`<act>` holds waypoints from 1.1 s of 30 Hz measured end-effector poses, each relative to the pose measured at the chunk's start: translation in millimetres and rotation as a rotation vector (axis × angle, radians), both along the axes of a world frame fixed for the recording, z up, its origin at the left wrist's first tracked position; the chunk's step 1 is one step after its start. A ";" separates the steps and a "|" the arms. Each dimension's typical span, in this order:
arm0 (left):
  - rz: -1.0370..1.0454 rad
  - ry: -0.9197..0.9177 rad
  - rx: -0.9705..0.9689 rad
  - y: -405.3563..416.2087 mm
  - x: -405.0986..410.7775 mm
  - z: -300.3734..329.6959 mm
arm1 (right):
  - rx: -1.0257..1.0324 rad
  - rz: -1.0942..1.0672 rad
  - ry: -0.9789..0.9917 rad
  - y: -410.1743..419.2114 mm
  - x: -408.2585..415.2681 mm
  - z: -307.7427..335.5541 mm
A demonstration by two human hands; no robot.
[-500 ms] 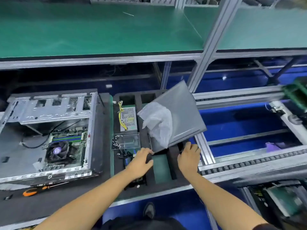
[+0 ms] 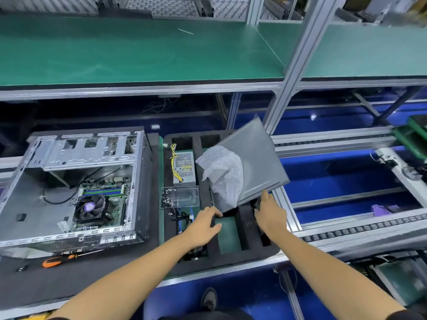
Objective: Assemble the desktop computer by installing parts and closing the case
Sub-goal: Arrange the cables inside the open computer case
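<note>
Head view:
Left hand (image 2: pixel 205 224): fingers curled over the foam tray (image 2: pixel 246 224) divider, at the grey side panel's (image 2: pixel 256 162) near corner.
Right hand (image 2: pixel 270 213): fingers at the panel's lower edge; grip cannot be told.
Case (image 2: pixel 76 181): open on the table (image 2: pixel 30 282), left of tray.

The computer case (image 2: pixel 76 188) is bare silver-grey metal with perforated mesh patches along its upper bays. Inside it, the motherboard (image 2: pixel 105 204) is green, carrying blue and green memory slots and a black fan (image 2: pixel 89 207) with a purple hub. The side panel (image 2: pixel 258 165) is plain dark grey, partly covered by a translucent white plastic bag (image 2: pixel 221 174). The foam tray (image 2: pixel 245 218) is black over a green base. The power supply (image 2: pixel 184 167) is silver with a fine perforated pattern and yellow wires. The screwdriver (image 2: pixel 62 259) has an orange-and-black handle. The shelf (image 2: pixel 115 49) surface is green.
</note>
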State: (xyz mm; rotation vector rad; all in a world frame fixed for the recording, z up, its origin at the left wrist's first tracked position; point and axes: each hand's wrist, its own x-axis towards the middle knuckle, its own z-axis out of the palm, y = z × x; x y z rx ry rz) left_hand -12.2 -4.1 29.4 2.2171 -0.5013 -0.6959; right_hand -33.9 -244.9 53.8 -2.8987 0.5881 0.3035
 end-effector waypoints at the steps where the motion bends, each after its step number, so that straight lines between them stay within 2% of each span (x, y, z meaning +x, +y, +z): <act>1: -0.001 -0.003 -0.016 1.2 -0.4 4.5 | -0.001 0.014 -0.028 1.6 2.2 8.3; 9: 0.007 -0.063 -0.164 40.6 -12.9 51.5 | 0.051 0.244 -0.116 62.4 38.6 100.2; 15: 0.145 -0.112 -0.270 100.3 -12.3 99.9 | 0.170 0.322 -0.112 143.6 84.7 172.7; 19: 0.359 -0.187 -0.349 145.3 -6.8 121.1 | 0.387 0.316 -0.211 196.7 109.5 207.3; 21: 0.560 -0.095 -0.435 165.8 -0.6 127.1 | 0.575 0.266 -0.239 220.8 118.1 212.9; 24: 0.821 0.267 -0.722 197.1 11.6 131.6 | 0.811 0.141 -0.254 258.2 121.4 201.4; 26: 0.843 0.503 -0.990 216.8 16.5 132.2 | 0.953 0.026 -0.259 285.2 118.5 181.8; 27: 0.822 0.559 -1.055 225.5 18.8 132.1 | 1.008 -0.034 -0.258 298.7 116.3 169.6; 31: 0.945 0.589 -1.071 247.3 35.8 122.2 | 1.156 -0.236 -0.284 346.3 102.2 120.7; 33: 1.029 0.597 -0.998 252.8 46.2 112.0 | 1.243 -0.320 -0.271 362.8 94.0 100.8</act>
